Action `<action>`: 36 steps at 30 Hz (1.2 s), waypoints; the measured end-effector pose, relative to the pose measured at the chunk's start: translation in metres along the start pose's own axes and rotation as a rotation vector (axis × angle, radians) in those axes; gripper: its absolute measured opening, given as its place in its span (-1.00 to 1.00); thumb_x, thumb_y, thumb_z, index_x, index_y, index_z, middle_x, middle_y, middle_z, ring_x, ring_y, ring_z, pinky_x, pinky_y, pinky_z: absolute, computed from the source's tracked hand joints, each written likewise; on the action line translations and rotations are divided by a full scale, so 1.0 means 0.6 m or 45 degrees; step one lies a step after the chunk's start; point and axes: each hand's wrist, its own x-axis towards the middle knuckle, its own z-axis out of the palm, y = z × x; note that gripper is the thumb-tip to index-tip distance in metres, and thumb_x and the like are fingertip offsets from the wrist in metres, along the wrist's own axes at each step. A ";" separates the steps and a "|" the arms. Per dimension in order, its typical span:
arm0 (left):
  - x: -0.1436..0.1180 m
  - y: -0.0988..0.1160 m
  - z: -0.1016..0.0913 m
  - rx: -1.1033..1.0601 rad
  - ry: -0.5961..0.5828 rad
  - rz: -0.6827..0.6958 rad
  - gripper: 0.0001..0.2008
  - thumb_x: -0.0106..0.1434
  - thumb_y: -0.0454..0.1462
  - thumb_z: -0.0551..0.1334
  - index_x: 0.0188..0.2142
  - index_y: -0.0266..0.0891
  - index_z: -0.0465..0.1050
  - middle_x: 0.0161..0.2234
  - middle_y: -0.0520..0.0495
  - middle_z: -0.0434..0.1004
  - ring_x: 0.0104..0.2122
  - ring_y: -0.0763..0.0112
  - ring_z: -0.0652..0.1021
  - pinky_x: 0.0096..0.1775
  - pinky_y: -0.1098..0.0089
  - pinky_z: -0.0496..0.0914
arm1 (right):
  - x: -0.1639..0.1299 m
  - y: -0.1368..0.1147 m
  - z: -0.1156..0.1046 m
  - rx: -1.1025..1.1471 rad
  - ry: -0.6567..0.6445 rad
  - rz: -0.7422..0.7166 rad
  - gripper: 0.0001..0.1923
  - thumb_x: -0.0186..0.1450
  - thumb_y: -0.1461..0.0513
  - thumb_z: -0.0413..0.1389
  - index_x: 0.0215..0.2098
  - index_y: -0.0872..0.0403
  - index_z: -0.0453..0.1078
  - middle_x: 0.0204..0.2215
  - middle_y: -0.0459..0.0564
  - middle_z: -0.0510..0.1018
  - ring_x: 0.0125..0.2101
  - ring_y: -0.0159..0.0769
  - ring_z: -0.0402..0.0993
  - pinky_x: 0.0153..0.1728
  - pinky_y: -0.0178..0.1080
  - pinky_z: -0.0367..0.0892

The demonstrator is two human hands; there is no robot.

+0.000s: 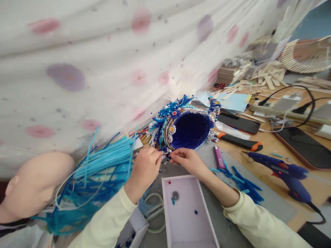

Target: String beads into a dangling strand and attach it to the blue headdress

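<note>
A blue beaded headdress [190,129] lies on its side on the table, its dark blue hollow facing me, its rim set with pearls, gems and silver trim. My left hand [144,168] and my right hand [186,160] meet at its lower front edge. Both pinch at the beaded trim there with thumb and fingertips. What sits between the fingertips is too small to tell. Both sleeves are pale yellow.
A white shallow box [187,212] with a few beads lies below my hands. Blue strips [103,165] pile left beside a mannequin head [33,186]. A blue glue gun [281,172], purple lighter [219,157], utility knife [239,141], phones, a power strip and wooden sticks lie right. Scissors [155,213] rest by my left arm.
</note>
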 end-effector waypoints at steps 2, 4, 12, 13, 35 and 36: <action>0.001 0.002 0.000 0.015 0.006 -0.011 -0.88 0.25 -0.43 0.25 -0.24 -0.30 0.56 -0.31 -0.13 0.61 -0.28 0.12 0.57 -0.19 0.14 0.44 | 0.000 0.000 0.000 -0.001 0.004 0.001 -0.86 0.38 0.22 0.15 -0.29 0.15 0.44 -0.42 -0.12 0.56 -0.38 -0.35 0.54 -0.23 -0.16 0.48; 0.002 0.003 0.000 0.024 0.010 -0.028 -0.91 0.25 -0.43 0.24 -0.29 -0.32 0.55 -0.34 -0.14 0.61 -0.30 0.12 0.57 -0.24 0.16 0.43 | -0.001 -0.001 0.000 -0.001 0.006 0.002 -0.86 0.37 0.22 0.15 -0.29 0.15 0.44 -0.42 -0.12 0.56 -0.37 -0.34 0.54 -0.23 -0.16 0.48; -0.012 -0.001 -0.001 0.008 0.054 -0.049 -0.82 0.31 -0.35 0.21 -0.10 -0.22 0.50 -0.25 -0.11 0.59 -0.25 0.17 0.56 -0.17 0.18 0.39 | -0.001 -0.004 0.002 0.002 0.008 -0.004 -0.85 0.38 0.21 0.15 -0.29 0.15 0.45 -0.42 -0.12 0.56 -0.37 -0.34 0.54 -0.23 -0.16 0.48; -0.015 -0.001 0.000 0.004 0.068 -0.064 -0.75 0.28 -0.34 0.26 -0.04 -0.23 0.45 -0.23 -0.11 0.59 -0.24 0.17 0.56 -0.17 0.18 0.39 | -0.002 -0.005 0.002 -0.001 0.009 -0.004 -0.85 0.37 0.21 0.15 -0.29 0.15 0.45 -0.43 -0.12 0.56 -0.38 -0.34 0.54 -0.23 -0.16 0.48; -0.031 -0.001 -0.006 0.149 0.206 0.017 -0.96 0.24 -0.30 0.27 -0.31 -0.22 0.50 -0.32 -0.09 0.43 -0.26 0.17 0.44 -0.21 0.19 0.29 | 0.002 0.005 0.002 0.026 0.013 -0.018 -0.84 0.38 0.19 0.15 -0.29 0.15 0.45 -0.42 -0.12 0.56 -0.39 -0.35 0.54 -0.24 -0.17 0.48; -0.032 -0.002 -0.005 0.154 0.207 0.015 -0.95 0.24 -0.29 0.28 -0.30 -0.21 0.50 -0.32 -0.09 0.42 -0.25 0.16 0.43 -0.21 0.18 0.28 | 0.001 0.004 0.002 0.027 0.010 -0.021 -0.84 0.38 0.19 0.15 -0.29 0.15 0.45 -0.42 -0.12 0.56 -0.39 -0.35 0.53 -0.24 -0.17 0.48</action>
